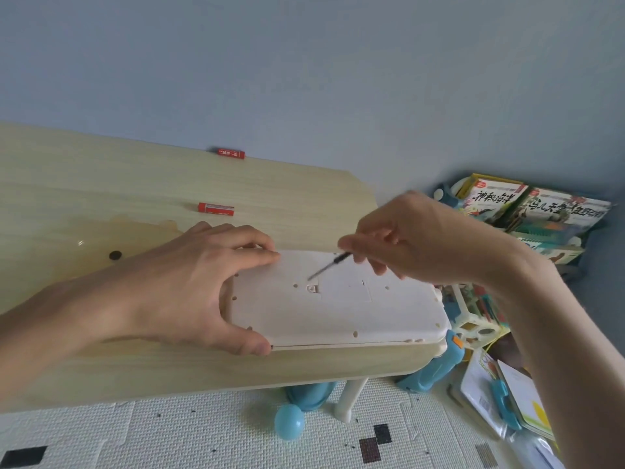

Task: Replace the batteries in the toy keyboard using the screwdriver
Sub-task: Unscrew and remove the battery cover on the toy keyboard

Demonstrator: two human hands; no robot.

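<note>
The white toy keyboard (341, 313) lies face down at the right end of the wooden table (101, 184). My left hand (199, 282) grips its left end, thumb on the near edge and fingers over the far edge. My right hand (416, 238) pinches a thin dark screwdriver (329, 265), whose tip slants down-left just above the screw tab of the closed battery cover (345, 286). Two red batteries lie on the table: one (215, 208) beyond my left hand, another (231, 153) at the far edge by the wall.
A small dark round spot (115, 255) shows on the table left of my left hand. On the floor to the right lie picture books (527, 204), blue toys (436, 363) and a blue ball (289, 422) on a white foam mat.
</note>
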